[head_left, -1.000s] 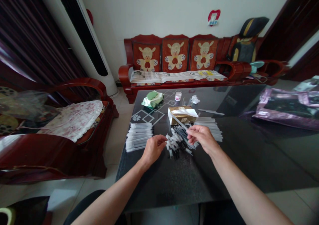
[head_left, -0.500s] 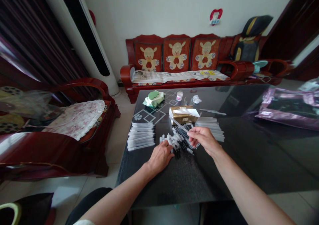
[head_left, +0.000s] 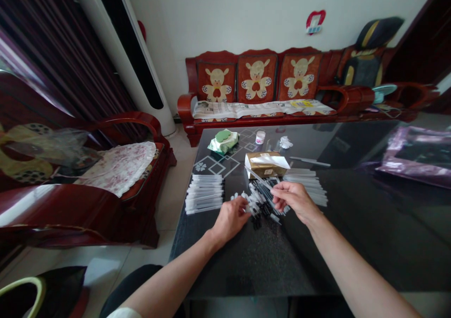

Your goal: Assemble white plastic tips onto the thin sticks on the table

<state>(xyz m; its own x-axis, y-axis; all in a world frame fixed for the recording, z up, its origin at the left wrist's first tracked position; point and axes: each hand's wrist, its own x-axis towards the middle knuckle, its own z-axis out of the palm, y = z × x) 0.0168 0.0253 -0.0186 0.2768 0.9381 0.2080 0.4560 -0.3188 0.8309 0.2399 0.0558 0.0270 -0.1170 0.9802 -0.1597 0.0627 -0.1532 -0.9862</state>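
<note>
My right hand (head_left: 293,199) pinches a slim translucent pen barrel (head_left: 258,177), which slants up and left toward the gold cardboard box (head_left: 267,169). My left hand (head_left: 230,218) rests with curled fingers at the left edge of a heap of small white and black pen caps (head_left: 254,202). Whatever lies between its fingertips is hidden. Dark, thin pen pieces (head_left: 262,190) lie under and beside the caps, close to my right fingers. A neat row of whitish pens (head_left: 204,196) is on the left, and more whitish barrels (head_left: 309,187) lie right of the box.
On the dark glossy table (head_left: 278,261) stand a green wipes pack (head_left: 223,142), a small white jar (head_left: 260,137) and a crumpled tissue (head_left: 285,143). Loose sticks (head_left: 310,161) lie behind the barrels. A purple plastic package (head_left: 416,156) sits far right. A wooden sofa (head_left: 253,85) is behind.
The view has shifted slightly left, so everything appears further right. My left hand has lifted and turned a little at the caps. My right hand still holds the pen barrel.
</note>
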